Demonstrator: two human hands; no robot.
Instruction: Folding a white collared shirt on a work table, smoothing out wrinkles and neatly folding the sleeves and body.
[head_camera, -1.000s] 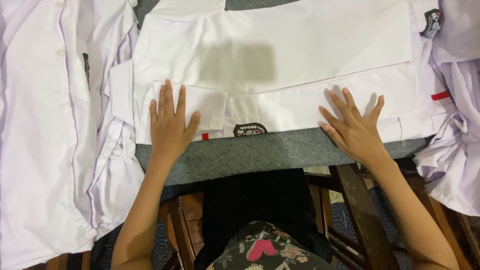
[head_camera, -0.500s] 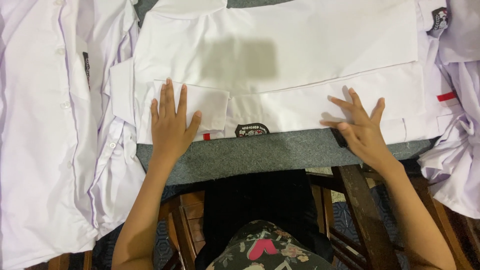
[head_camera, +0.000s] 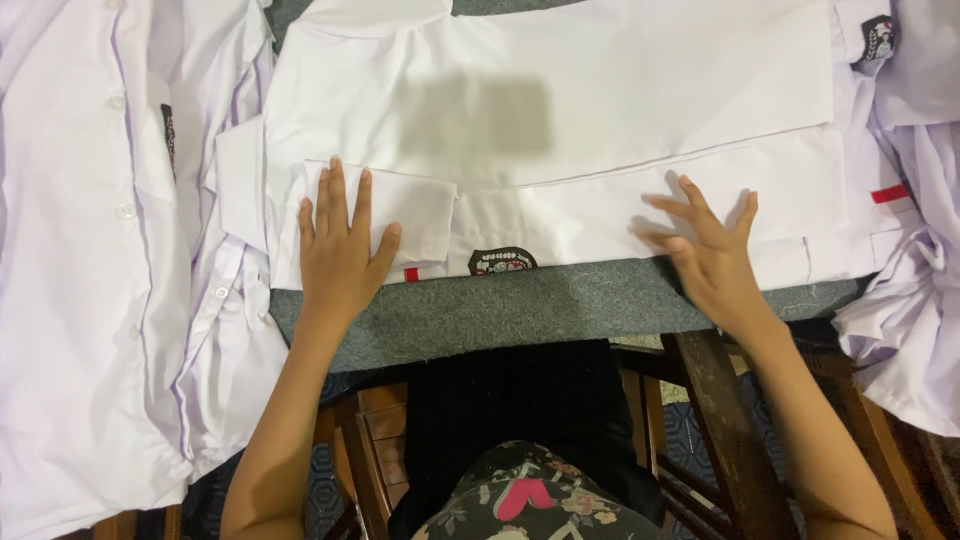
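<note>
We are looking down at a grey cloth-covered table (head_camera: 560, 310) where a white shirt (head_camera: 600, 130) is lying folded flat, its hem edge towards us. Our left hand (head_camera: 338, 245) is pressing flat and open on a folded sleeve (head_camera: 410, 215), gripping nothing. Our right hand (head_camera: 705, 250) is resting with spread fingers on the shirt's lower edge, also unclenched. More white shirts (head_camera: 90, 280) are lying heaped at the left, others (head_camera: 910, 290) at the right. A wooden frame (head_camera: 725, 420) is showing below the table.

Shirt pile (head_camera: 90, 300) lies left on the grey counter (head_camera: 540, 310); crumpled shirts (head_camera: 910, 300) right; wooden chair (head_camera: 720, 400) below.
</note>
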